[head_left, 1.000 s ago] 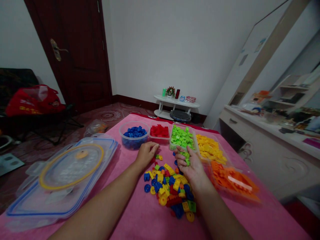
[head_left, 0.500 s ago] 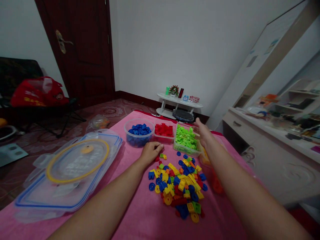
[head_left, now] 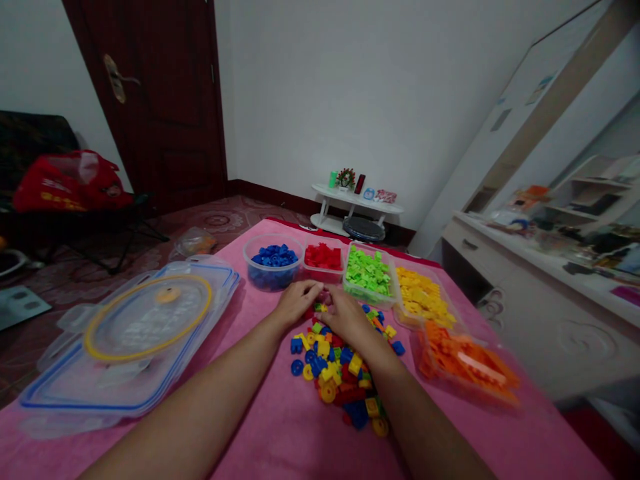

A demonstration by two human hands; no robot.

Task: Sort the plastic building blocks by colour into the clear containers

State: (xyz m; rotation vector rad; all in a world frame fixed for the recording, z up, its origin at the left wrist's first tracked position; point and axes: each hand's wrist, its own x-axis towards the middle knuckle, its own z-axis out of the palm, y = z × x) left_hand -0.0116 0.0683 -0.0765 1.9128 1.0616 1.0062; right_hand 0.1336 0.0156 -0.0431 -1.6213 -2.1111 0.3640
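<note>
My left hand (head_left: pixel 297 302) rests on the pink cloth just in front of the red-block tub, its thumb and fingers closed together; anything between them is hidden. Beside it, my right hand (head_left: pixel 346 316) reaches over the heap of mixed toy building blocks (head_left: pixel 330 360), fingertips close to those of my left hand. Its thumb stands apart from its fingers, and I see nothing held there. A small yellow and green block (head_left: pixel 323 308) shows between the hands. The heap mixes yellow, blue, red, green and orange blocks with round wheels; my right forearm covers part of it.
Behind the hands stand a round tub of blue blocks (head_left: pixel 273 275) and tubs of red blocks (head_left: pixel 323 267), green blocks (head_left: pixel 369 288), yellow blocks (head_left: pixel 424 300) and orange blocks (head_left: pixel 465 363). Stacked plastic lids (head_left: pixel 150 320) lie at the left. A white cabinet (head_left: pixel 530 293) stands to the right.
My right hand has come from the right side of the green tub, leftward and nearer, to my left hand. The yellow and orange tubs are now uncovered. My left hand stays in place.
</note>
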